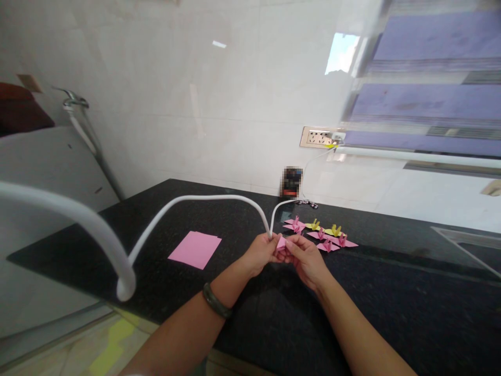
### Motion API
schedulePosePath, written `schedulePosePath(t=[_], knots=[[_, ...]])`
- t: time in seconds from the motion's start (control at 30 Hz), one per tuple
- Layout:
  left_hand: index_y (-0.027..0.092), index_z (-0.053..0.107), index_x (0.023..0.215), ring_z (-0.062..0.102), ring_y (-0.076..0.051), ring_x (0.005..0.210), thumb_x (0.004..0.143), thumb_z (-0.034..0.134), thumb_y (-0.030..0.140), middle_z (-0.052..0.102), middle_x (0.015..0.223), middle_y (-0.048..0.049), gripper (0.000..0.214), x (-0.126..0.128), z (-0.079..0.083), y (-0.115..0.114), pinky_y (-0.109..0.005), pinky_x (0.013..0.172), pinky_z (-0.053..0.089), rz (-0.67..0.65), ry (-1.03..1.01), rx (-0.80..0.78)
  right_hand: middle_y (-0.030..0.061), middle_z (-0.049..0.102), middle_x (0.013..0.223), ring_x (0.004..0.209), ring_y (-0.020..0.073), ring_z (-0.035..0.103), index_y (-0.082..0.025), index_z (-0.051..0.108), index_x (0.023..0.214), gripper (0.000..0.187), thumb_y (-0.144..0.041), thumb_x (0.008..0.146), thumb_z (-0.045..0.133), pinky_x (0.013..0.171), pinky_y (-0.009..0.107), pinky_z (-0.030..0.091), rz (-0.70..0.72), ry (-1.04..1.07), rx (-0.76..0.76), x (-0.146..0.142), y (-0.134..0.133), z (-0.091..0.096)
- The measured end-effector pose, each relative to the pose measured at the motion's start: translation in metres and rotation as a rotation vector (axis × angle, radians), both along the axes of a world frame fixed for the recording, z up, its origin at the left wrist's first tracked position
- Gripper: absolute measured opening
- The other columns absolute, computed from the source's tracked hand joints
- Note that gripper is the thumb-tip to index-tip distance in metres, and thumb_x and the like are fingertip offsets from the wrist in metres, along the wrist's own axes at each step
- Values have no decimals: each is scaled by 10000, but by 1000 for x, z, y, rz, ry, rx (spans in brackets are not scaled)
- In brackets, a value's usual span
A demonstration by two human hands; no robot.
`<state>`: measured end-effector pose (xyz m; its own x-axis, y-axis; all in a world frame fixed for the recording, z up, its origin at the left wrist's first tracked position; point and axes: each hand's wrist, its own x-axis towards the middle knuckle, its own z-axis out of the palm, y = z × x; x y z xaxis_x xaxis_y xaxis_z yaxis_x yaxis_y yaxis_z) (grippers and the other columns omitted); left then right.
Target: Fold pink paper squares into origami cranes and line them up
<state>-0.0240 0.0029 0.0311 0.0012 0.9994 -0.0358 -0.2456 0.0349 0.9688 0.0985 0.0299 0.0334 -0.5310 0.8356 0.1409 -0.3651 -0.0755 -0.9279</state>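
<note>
Both hands meet over the black counter [391, 297] and pinch a small folded pink paper piece [281, 243] between them. My left hand [260, 254], with a dark bangle on its wrist, grips the piece from the left. My right hand [304, 257] grips it from the right, fingers curled. Just beyond the hands a row of finished paper cranes [321, 232] lies on the counter, pink and yellow. A flat pink paper sheet [195, 249] lies to the left of my hands.
A white cable [203, 199] arcs across the counter from the camera side toward the hands. A wall socket [319, 138] with a plug and a small dark device [291, 183] are at the back wall. A sink edge [465, 243] shows at the right, and a tap [74, 102] at the left.
</note>
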Motion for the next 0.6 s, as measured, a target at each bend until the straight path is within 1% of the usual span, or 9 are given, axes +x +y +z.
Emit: schedulePosePath(t=[0.07,0.13,0.27,0.33,0.4,0.5,0.6], knots=[[101,530,714,529,-96,580,676,472,484,565,647,-34,389,-1,3,-1,-254,606,432,62,-23,47,-29,505,559,468,66,455,-159,524,684,132,-268,662,596,433,188,390,-93,4,11,0,4,-2],[86,556,711,540,-111,642,661,494,480,584,690,-52,402,-1,5,-1,-259,655,425,99,-41,92,-41,481,517,428,56,427,-156,526,685,142,-274,656,599,405,177,372,-168,-9,31,0,8,-5],[92,588,769,546,-114,628,586,620,367,601,704,-48,331,-3,4,-1,-252,634,426,84,-14,130,-45,476,464,391,59,425,-153,532,707,166,-297,654,596,402,184,375,-238,-53,60,-1,13,-11],[101,591,780,545,-107,592,569,642,317,603,681,-38,306,-3,3,0,-245,603,430,100,-2,133,-41,491,472,399,63,439,-154,536,709,172,-300,646,601,413,191,390,-240,-68,66,-1,13,-12],[102,589,777,547,-107,576,586,630,300,603,667,-37,279,-3,1,0,-248,589,436,118,-5,141,-29,520,507,413,65,453,-152,548,731,180,-298,642,604,423,195,399,-218,-88,80,-1,12,-11],[102,583,793,553,-114,582,603,616,282,606,672,-44,264,-4,0,0,-258,589,442,127,0,159,-5,562,584,434,62,466,-146,569,798,207,-287,648,597,434,195,404,-171,-122,105,0,9,-8],[101,578,812,556,-113,597,599,620,263,610,693,-51,271,-5,0,1,-246,591,437,145,41,174,4,573,621,452,63,477,-144,574,823,216,-271,649,594,448,198,411,-141,-132,120,2,8,-6]])
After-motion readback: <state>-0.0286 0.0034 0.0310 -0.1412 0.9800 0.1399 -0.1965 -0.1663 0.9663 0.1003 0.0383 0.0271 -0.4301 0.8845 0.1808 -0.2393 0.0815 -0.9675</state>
